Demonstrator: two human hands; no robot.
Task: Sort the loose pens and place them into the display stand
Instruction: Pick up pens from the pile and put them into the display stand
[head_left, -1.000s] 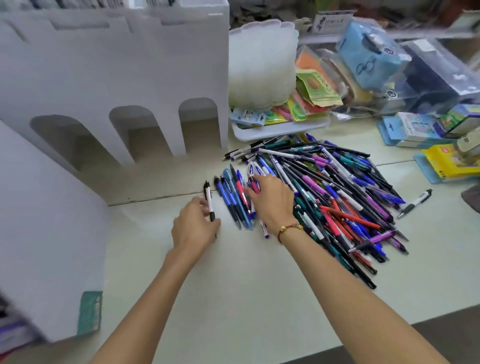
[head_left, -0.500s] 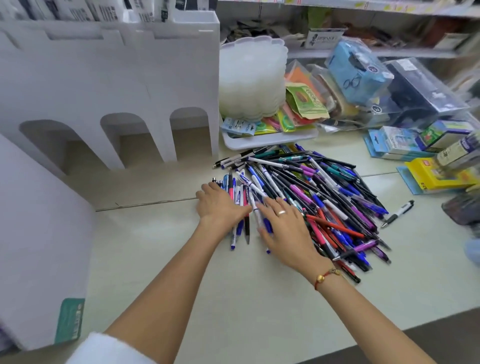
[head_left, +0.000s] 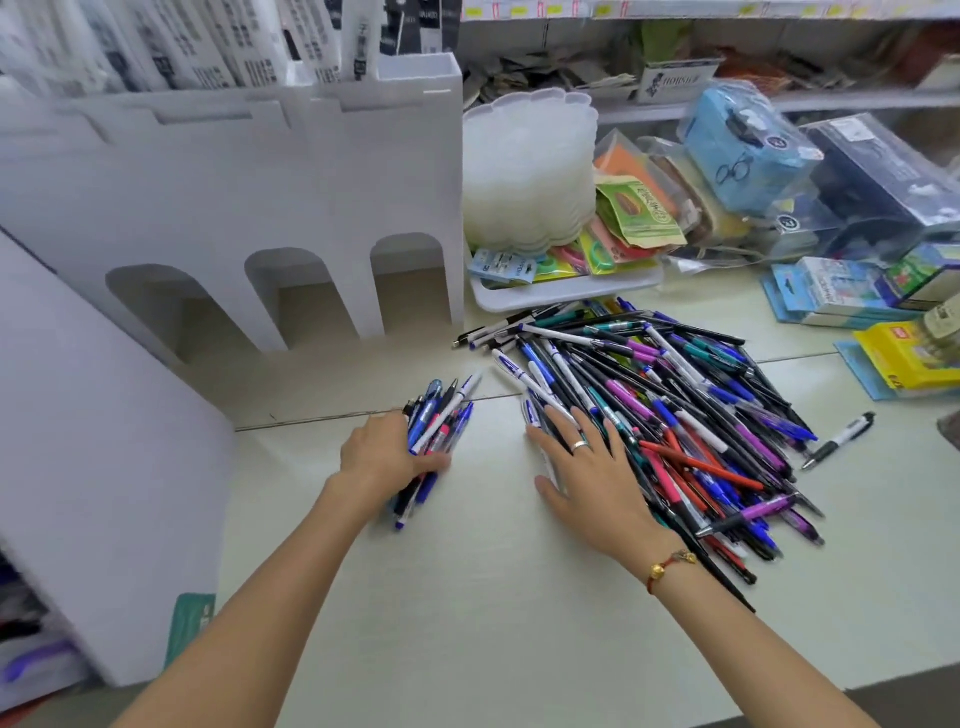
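A large heap of loose pens (head_left: 665, 410) in black, blue, purple, red and teal covers the pale table at centre right. My left hand (head_left: 382, 454) grips a small bundle of mostly blue pens (head_left: 439, 421), pulled apart from the heap and lying on the table. My right hand (head_left: 592, 467) lies flat with spread fingers on the heap's left edge, a ring on one finger. The white display stand (head_left: 234, 197) with three arched openings rises at the back left. Packaged stock fills its top slots.
A single black-and-white pen (head_left: 839, 439) lies apart at the right. A stack of white scalloped trays (head_left: 524, 166) and a tray of packets stand behind the heap. Boxed goods crowd the back right. A white panel (head_left: 104, 467) stands at the left.
My left hand has drawn a bundle of blue pens leftward out of the heap, opening a gap. My right hand stays on the heap's edge. The camera has tilted up.
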